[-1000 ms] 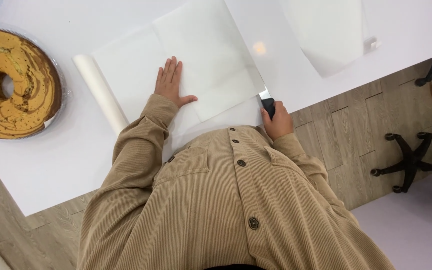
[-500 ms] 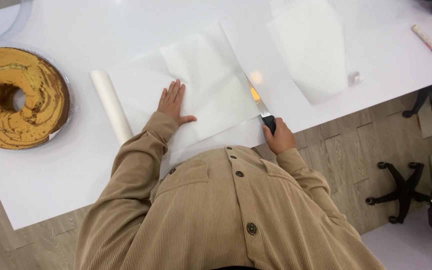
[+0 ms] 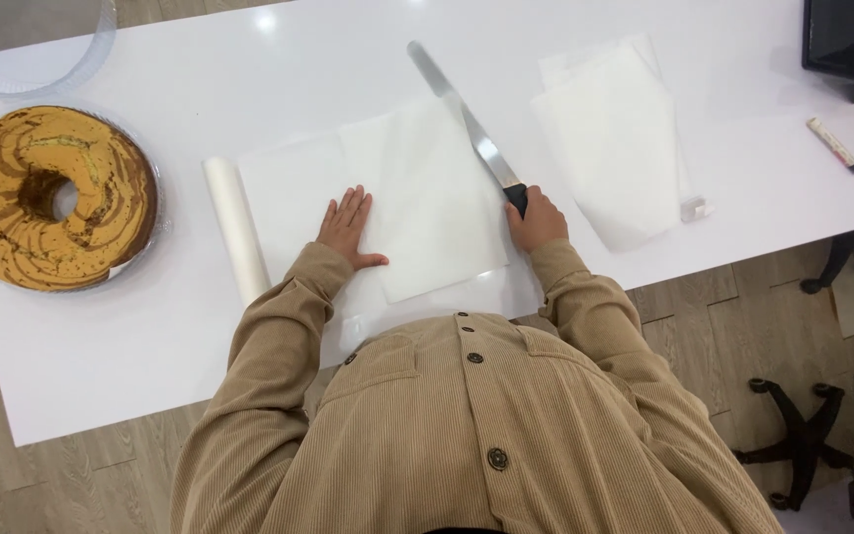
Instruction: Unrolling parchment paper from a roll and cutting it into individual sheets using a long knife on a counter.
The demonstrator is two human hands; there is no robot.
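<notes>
Cutting paper (image 3: 427, 198) on table (image 3: 150, 346).
Left hand (image 3: 348, 227) flat, fingers apart; right hand (image 3: 538, 220) fingers clamped on knife (image 3: 467, 124).

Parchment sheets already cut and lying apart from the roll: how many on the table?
2, maybe more. One cut sheet lies on the unrolled paper between the left hand and the knife held by the right hand. A stack to the right may hide more.
</notes>
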